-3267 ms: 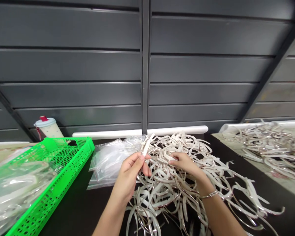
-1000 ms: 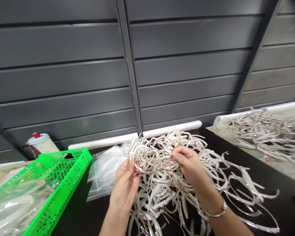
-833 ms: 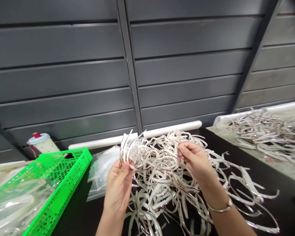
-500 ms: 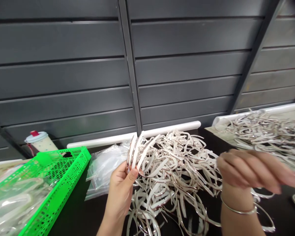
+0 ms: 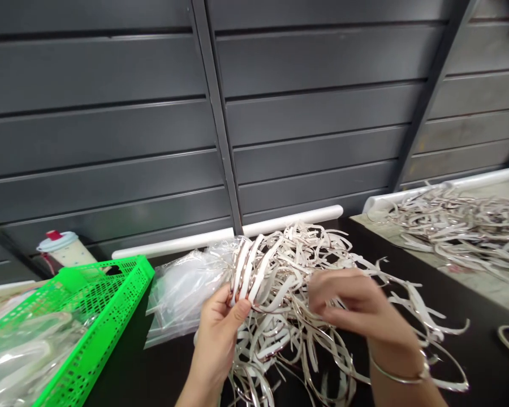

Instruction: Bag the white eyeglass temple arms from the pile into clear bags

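Observation:
My left hand point(image 5: 224, 316) is closed around a few curved bands point(image 5: 249, 270), white on the inside with shiny metallic edges. They stand upright between thumb and fingers, in front of a tangled pile of similar bands point(image 5: 297, 282) on the dark table. Over the right part of that pile is my right hand point(image 5: 348, 299), fingers bent downward and blurred by motion. Whether it grips a band cannot be made out. A thin bangle circles the right wrist.
A green perforated basket point(image 5: 123, 305) holding bagged bands stands at the left, with a lidded cup point(image 5: 65, 249) behind it. Clear plastic bags point(image 5: 182, 288) lie beside the pile. Another heap of bands point(image 5: 470, 220) sits at right. White tubes point(image 5: 292, 220) run along the grey panelled wall.
My right hand has swung left from the right side to above the pile, its fingers now curled down. The left hand keeps its bands and appears slightly further right.

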The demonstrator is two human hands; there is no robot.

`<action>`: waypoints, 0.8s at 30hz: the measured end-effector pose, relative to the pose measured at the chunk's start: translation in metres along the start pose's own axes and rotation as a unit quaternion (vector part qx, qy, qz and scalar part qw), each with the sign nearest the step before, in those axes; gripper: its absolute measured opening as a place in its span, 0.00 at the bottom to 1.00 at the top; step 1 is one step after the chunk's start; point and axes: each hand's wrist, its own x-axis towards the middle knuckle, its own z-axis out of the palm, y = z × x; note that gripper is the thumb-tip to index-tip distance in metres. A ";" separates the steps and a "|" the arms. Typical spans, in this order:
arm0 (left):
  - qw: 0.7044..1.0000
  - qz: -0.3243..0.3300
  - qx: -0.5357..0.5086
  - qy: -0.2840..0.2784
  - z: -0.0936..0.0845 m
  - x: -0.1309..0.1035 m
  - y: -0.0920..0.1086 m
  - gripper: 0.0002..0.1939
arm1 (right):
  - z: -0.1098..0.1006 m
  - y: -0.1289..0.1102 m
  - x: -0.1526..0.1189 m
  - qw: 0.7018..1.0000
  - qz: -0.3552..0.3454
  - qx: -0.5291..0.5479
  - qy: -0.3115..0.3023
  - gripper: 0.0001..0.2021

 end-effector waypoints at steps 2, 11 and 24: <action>1.000 0.004 0.004 -0.008 0.000 -0.001 -0.003 0.10 | 0.017 -0.002 0.010 0.999 0.008 -0.012 0.037 0.04; 0.991 0.028 0.126 -0.047 -0.009 -0.003 -0.013 0.08 | 0.062 -0.008 0.011 0.991 0.043 0.032 0.122 0.09; 0.959 0.113 0.257 -0.046 0.001 -0.005 -0.006 0.14 | 0.068 -0.004 0.013 0.987 0.032 0.114 0.108 0.04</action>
